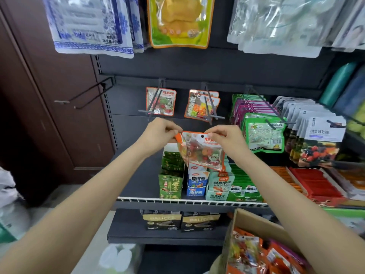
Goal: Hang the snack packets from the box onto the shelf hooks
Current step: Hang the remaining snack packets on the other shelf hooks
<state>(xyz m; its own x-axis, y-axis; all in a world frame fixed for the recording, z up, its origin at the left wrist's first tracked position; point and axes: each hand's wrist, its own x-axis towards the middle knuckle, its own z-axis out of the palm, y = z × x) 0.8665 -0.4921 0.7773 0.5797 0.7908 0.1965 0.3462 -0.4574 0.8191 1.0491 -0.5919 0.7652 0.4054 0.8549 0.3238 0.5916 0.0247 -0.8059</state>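
An orange-edged snack packet with a clear window and a round hang hole is held up in front of the shelf. My left hand pinches its top left corner and my right hand pinches its top right corner. It sits just below two dark hooks: the left hook carries one like packet, the middle hook carries two. The cardboard box at the bottom right holds several more packets.
An empty long hook sticks out at the left. Hooks to the right carry green and purple packets and white ones. Boxed snacks stand on the shelf below my hands. Large bags hang overhead. A brown door is left.
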